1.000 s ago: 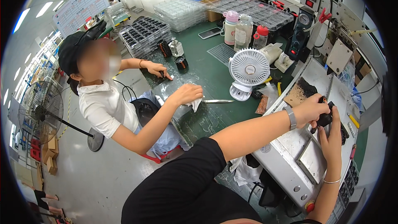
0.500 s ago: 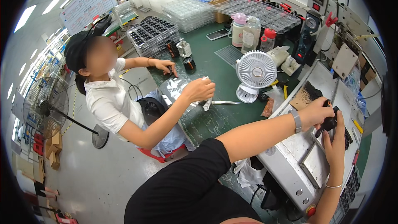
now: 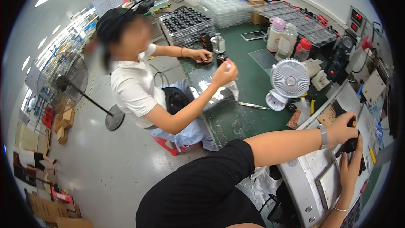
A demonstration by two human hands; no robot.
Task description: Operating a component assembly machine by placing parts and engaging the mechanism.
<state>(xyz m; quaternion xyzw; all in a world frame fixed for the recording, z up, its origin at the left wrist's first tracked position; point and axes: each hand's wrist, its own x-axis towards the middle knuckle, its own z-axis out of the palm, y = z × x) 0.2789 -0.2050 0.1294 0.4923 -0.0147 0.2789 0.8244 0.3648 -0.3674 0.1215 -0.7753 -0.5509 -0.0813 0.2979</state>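
Observation:
At the right, my left hand, with a grey band on its wrist, is closed round a small black piece with an orange spot; its kind cannot be made out. Just below it, my right hand has its fingers bent around a rounded black part. Both hands meet at these pieces, above the grey metal machine. A flat metal plate lies on the machine beside my right wrist, which wears a thin bracelet. My fingers hide much of both black pieces.
A small white fan stands on the green table, near bottles and tweezers. Across the table sits a co-worker, handling small items. Stacked clear trays stand behind. A yellow-handled tool lies right of my hands.
The view has swung left, so everything sits further right. My hands stay together at the black pieces, and an orange spot now shows by my left hand. The co-worker's near hand has lifted.

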